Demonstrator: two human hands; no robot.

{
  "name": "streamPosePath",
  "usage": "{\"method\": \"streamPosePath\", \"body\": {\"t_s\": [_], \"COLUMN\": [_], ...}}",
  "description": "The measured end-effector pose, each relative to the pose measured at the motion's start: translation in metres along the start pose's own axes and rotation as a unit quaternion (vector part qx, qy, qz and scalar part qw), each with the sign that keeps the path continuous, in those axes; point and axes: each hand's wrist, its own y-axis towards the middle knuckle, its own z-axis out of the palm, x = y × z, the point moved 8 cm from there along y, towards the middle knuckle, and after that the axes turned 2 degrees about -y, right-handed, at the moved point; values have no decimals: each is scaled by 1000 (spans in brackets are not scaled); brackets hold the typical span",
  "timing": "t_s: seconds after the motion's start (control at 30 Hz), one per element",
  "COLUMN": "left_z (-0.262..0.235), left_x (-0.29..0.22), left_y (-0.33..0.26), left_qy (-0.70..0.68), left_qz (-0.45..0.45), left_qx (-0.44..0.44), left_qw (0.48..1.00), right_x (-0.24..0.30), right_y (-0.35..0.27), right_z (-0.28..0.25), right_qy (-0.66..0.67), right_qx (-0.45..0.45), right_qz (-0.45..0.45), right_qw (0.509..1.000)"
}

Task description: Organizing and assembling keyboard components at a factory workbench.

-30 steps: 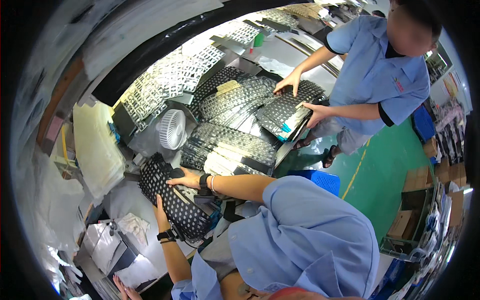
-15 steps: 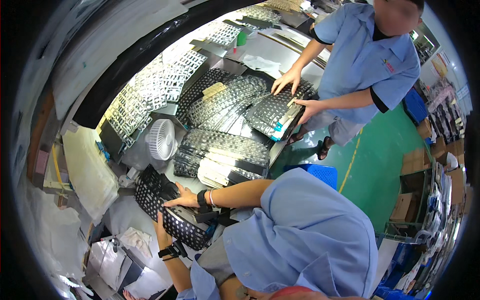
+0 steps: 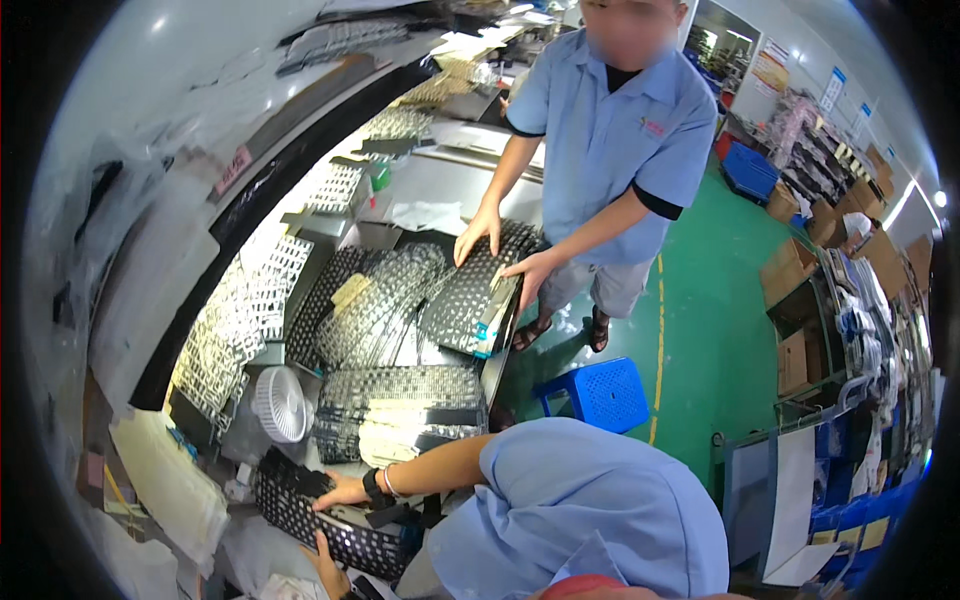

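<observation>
A black keyboard panel (image 3: 300, 505) lies tilted at the lower left, at the edge of a cluttered bench. My right hand (image 3: 340, 490), with a dark watch and a bracelet on the wrist, grips its upper edge. My left hand (image 3: 325, 558) comes up from below and holds the near edge. My blue sleeve and shoulder (image 3: 580, 500) fill the bottom middle and hide my left forearm.
Stacks of keyboards (image 3: 400, 410) and a small white fan (image 3: 280, 405) sit just beyond my hands. A co-worker in a blue shirt (image 3: 610, 140) stands across the bench with both hands on a keyboard stack (image 3: 470, 295). A blue stool (image 3: 600, 392) stands on the green floor, with cartons (image 3: 800, 270) at the right.
The view has swung, so the bench and co-worker sit higher and larger in the picture. Both my hands stay on the black keyboard panel. The co-worker's hands stay on their stack.
</observation>
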Motion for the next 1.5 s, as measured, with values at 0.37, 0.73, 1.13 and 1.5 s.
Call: {"method": "streamPosePath", "body": {"t_s": [0.37,0.73,1.13,1.5], "left_z": [19,-103,-74,-18], "left_x": [-14,114,93,101], "left_y": [-25,-23,-90,-139], "left_qy": [44,409,178,94], "left_qz": [-78,6,-9,-14], "left_qx": [53,87,-65,-51], "left_qw": [995,908,982,994], "right_x": [-23,4,37,36], "right_y": [29,-22,-96,-161], "right_z": [-16,-12,-6,9], "right_qy": [-40,-46,-25,-176], "right_qx": [-59,-11,88,198], "right_qz": [35,28,-113,-119], "right_qw": [997,998,989,957]}}
